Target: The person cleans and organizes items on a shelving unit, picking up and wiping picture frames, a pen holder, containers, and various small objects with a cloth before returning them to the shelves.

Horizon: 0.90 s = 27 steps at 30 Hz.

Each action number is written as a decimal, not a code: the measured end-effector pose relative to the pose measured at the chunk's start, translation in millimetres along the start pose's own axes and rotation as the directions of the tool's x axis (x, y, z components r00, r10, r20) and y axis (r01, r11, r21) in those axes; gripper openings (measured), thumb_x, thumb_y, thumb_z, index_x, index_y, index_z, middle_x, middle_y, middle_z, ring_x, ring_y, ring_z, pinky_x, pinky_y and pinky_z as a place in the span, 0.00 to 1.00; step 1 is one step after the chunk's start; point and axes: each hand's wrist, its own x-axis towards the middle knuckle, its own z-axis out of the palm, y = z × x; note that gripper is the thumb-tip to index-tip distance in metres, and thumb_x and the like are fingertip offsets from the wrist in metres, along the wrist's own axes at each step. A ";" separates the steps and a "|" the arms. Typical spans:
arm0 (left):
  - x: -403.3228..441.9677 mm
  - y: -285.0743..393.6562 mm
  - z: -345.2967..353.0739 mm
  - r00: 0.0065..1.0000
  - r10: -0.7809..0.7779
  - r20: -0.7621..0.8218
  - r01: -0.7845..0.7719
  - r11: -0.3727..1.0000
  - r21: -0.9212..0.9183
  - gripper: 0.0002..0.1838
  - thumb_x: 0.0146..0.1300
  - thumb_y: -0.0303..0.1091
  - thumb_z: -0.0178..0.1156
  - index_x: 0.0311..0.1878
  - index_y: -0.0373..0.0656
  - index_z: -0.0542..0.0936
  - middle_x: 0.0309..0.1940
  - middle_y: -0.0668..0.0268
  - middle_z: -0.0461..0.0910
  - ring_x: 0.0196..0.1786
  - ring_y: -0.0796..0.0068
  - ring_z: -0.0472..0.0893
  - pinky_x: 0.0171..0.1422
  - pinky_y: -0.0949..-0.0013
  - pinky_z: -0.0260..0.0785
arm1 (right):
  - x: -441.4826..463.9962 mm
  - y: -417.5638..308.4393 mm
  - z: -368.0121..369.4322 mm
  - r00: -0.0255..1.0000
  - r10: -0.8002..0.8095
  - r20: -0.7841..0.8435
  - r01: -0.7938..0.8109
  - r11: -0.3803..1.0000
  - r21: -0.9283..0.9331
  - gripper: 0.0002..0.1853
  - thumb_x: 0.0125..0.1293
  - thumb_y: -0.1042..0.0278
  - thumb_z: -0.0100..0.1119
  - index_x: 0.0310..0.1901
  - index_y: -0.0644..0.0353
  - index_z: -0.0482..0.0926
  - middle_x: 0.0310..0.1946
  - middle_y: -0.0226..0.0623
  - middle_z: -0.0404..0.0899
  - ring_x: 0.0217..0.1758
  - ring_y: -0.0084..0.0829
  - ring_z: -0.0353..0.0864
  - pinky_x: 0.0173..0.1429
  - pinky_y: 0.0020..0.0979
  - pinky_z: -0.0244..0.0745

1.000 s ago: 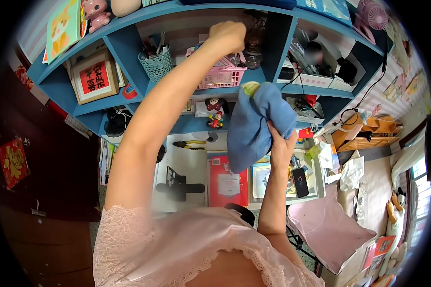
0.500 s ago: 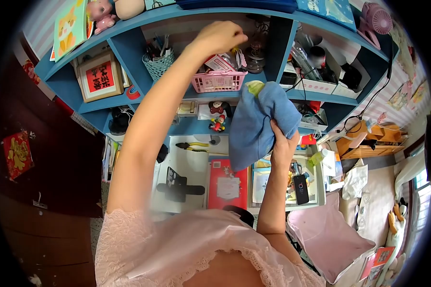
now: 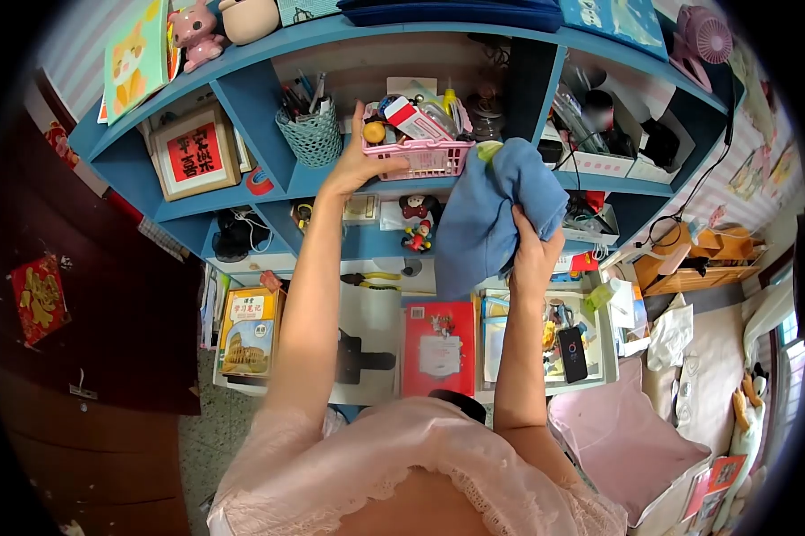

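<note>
My right hand (image 3: 536,255) is closed on a bunched blue cloth (image 3: 487,223), which hangs in front of the shelf. A light green patch shows at the cloth's top. My left hand (image 3: 360,161) grips the left end of a small pink plastic basket (image 3: 438,161), thumb across its front and fingers up along its side. The basket stands on the middle shelf, filled with small items, among them a red and white box (image 3: 411,118) and a yellow round thing (image 3: 373,132). Just left of that hand is a teal woven pen basket (image 3: 311,138).
The blue shelf unit (image 3: 286,49) holds a framed red print (image 3: 192,154), a dark jar (image 3: 486,116) and white boxes (image 3: 590,161). Below, an open drawer contains a red book (image 3: 438,348), pliers (image 3: 371,281) and a phone (image 3: 573,353).
My left hand has come down from above the pink basket to its left end and taken hold there. The right hand still holds the blue cloth in about the same place.
</note>
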 end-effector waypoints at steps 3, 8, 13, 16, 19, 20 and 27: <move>5.8 -3.1 -1.7 0.998 0.067 0.011 -0.067 0.998 -0.002 0.64 0.39 0.30 0.75 0.73 0.49 0.38 0.64 0.56 0.60 0.63 0.68 0.66 0.64 0.69 0.61 | 2.7 -0.8 3.1 0.999 -0.040 0.008 0.040 0.997 -0.063 0.17 0.59 0.75 0.60 0.49 0.72 0.75 0.46 0.41 0.79 0.50 0.29 0.76 0.58 0.27 0.65; -15.0 -1.2 7.9 0.972 0.225 -0.067 -0.233 0.958 -0.167 0.64 0.39 0.25 0.74 0.72 0.46 0.37 0.67 0.53 0.53 0.64 0.63 0.64 0.67 0.65 0.59 | -4.8 -4.6 -0.4 0.998 -0.054 -0.029 0.050 0.989 -0.136 0.16 0.59 0.75 0.59 0.49 0.72 0.75 0.46 0.42 0.79 0.50 0.28 0.77 0.58 0.27 0.65; -69.9 23.0 6.1 0.939 0.244 -0.241 -0.284 0.947 -0.148 0.62 0.37 0.22 0.73 0.72 0.48 0.42 0.65 0.56 0.57 0.62 0.64 0.67 0.67 0.63 0.62 | -12.2 -10.3 2.0 0.995 -0.095 -0.025 0.088 0.974 -0.210 0.16 0.59 0.75 0.57 0.48 0.72 0.76 0.46 0.42 0.79 0.50 0.30 0.77 0.59 0.28 0.65; -112.9 49.2 -6.4 0.924 0.206 -0.323 -0.244 0.966 -0.084 0.61 0.35 0.25 0.73 0.72 0.48 0.45 0.65 0.56 0.58 0.62 0.62 0.67 0.65 0.60 0.64 | -12.8 -18.0 17.2 0.966 -0.255 0.030 0.252 0.918 -0.308 0.15 0.60 0.76 0.56 0.48 0.72 0.76 0.46 0.42 0.80 0.51 0.30 0.77 0.58 0.28 0.66; -152.4 52.1 -29.2 0.920 0.194 -0.340 -0.246 0.962 -0.118 0.61 0.35 0.27 0.75 0.72 0.47 0.45 0.63 0.57 0.60 0.63 0.62 0.67 0.66 0.62 0.63 | -2.0 -30.5 56.0 0.865 -0.473 0.166 0.496 0.757 -0.425 0.20 0.54 0.82 0.52 0.51 0.66 0.74 0.46 0.46 0.79 0.49 0.38 0.79 0.55 0.30 0.70; -163.3 51.2 -35.7 0.916 0.188 -0.354 -0.251 0.957 -0.142 0.61 0.35 0.27 0.75 0.72 0.46 0.45 0.62 0.57 0.61 0.62 0.63 0.67 0.66 0.63 0.63 | 8.7 -22.1 69.3 0.841 -0.483 0.245 0.539 0.708 -0.455 0.25 0.49 0.83 0.51 0.54 0.63 0.72 0.49 0.47 0.77 0.52 0.45 0.77 0.55 0.33 0.71; -212.8 57.7 -66.5 0.893 0.103 -0.439 -0.180 0.974 -0.138 0.62 0.34 0.28 0.75 0.72 0.46 0.44 0.63 0.57 0.60 0.62 0.64 0.68 0.65 0.61 0.63 | 56.6 86.0 164.0 0.833 -0.099 0.544 0.549 0.258 -0.795 0.20 0.49 0.72 0.57 0.48 0.58 0.76 0.46 0.47 0.77 0.47 0.48 0.78 0.50 0.43 0.73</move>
